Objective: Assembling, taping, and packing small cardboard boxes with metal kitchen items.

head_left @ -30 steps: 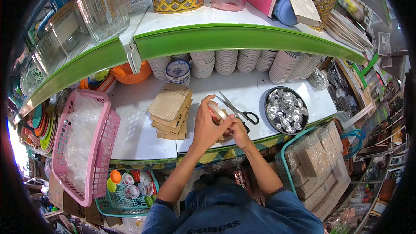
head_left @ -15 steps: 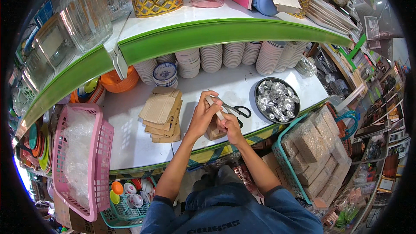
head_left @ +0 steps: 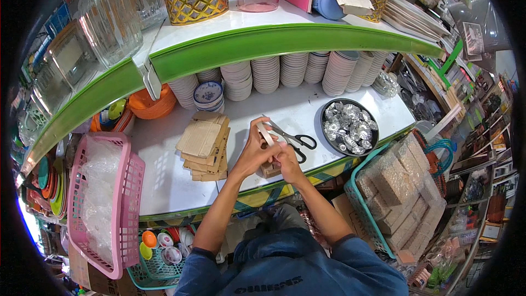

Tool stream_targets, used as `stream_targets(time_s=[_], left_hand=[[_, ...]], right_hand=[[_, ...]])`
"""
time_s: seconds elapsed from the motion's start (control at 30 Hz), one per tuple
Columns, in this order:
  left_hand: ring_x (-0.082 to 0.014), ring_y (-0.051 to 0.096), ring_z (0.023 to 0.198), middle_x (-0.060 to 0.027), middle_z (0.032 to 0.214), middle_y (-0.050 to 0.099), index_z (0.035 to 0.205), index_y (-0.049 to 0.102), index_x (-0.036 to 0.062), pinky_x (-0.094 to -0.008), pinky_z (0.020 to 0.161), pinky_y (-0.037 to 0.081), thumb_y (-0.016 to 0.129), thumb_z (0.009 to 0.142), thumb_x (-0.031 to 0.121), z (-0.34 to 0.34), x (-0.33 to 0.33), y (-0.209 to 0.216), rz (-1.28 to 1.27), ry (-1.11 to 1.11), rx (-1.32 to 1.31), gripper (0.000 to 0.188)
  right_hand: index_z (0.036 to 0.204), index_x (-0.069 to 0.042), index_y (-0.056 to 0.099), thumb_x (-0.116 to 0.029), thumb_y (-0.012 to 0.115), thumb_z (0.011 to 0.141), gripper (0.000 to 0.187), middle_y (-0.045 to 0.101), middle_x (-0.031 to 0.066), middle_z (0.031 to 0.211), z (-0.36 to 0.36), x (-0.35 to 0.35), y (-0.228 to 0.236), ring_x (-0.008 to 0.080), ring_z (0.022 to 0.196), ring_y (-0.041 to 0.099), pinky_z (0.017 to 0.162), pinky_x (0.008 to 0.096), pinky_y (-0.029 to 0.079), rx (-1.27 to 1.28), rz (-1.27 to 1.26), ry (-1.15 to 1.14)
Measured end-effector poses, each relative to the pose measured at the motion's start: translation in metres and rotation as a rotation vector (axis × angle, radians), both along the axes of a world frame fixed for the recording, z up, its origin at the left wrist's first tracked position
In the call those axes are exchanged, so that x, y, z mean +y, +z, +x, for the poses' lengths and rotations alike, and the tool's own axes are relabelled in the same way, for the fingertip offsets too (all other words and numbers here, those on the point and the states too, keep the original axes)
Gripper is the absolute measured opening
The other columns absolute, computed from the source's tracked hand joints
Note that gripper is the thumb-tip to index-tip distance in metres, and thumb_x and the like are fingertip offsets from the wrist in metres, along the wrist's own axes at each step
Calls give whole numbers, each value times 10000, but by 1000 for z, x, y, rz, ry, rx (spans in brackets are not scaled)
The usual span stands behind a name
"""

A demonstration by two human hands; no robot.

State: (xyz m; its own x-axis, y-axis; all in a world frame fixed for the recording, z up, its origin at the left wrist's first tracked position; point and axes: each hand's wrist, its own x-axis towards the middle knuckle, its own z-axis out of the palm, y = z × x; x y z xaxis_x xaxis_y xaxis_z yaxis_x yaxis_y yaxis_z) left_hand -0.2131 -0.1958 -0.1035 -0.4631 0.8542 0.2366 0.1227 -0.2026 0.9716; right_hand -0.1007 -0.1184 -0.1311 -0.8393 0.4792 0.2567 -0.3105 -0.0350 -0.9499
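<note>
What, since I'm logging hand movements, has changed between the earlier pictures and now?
The pale roll in the left hand has been turned more edge-on to the camera. The right hand has shifted slightly left, closer to the left one. Nothing was visibly let go. The scissors, cardboard stack and black pan stayed put; only the camera's view shifted around them.

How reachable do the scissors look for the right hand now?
Likely yes: the scissors lie beside the right hand, little covering them, though it looks busy at the roll in the left hand.
</note>
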Motion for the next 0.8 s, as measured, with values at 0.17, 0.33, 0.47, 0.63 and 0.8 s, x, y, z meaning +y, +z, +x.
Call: stream_targets(time_s=[0.17, 0.33, 0.47, 0.63, 0.8], left_hand=[[-111, 526, 725, -87, 1093, 498, 1445, 220, 152, -217, 608, 433, 600, 937, 298, 5, -6, 17, -54, -21, -106, 651], [-105, 523, 688, -92, 1038, 509, 1314, 295, 83, -221, 608, 449, 577, 969, 312, -10, -5, -2, -52, -90, -253, 501], [-155, 562, 833, -113, 1180, 458, 1304, 310, 80, -283, 717, 491, 690, 886, 278, -7, 3, -14, 79, -32, -11, 599], [-182, 553, 927, -125, 1196, 449, 1335, 296, 81, -303, 741, 496, 780, 805, 236, 0, -1, 2, -29, -56, -120, 734], [-127, 554, 713, -103, 1149, 567, 1292, 373, 61, -250, 592, 480, 712, 868, 239, -7, -5, 8, -87, -101, -247, 571]], right_hand=[[875, -4, 582, -126, 400, 851, 221, 536, -6, 776, 2, 4, 8, 84, 670, 429, 600, 226, 346, -7, -8, 87], [894, 10, 573, -183, 417, 853, 252, 477, 10, 753, -3, 1, 7, 110, 659, 425, 592, 252, 338, 72, 205, -23], [871, 5, 559, -242, 416, 885, 286, 494, 16, 751, 0, 6, -4, 113, 666, 443, 605, 252, 351, 66, 194, 6], [847, 5, 539, -270, 375, 919, 328, 522, 26, 749, 0, 9, -5, 109, 678, 454, 632, 250, 375, 47, 62, 31], [890, 19, 564, -213, 378, 903, 298, 549, 36, 783, -1, 6, 3, 111, 699, 474, 660, 250, 392, -6, 92, 65]])
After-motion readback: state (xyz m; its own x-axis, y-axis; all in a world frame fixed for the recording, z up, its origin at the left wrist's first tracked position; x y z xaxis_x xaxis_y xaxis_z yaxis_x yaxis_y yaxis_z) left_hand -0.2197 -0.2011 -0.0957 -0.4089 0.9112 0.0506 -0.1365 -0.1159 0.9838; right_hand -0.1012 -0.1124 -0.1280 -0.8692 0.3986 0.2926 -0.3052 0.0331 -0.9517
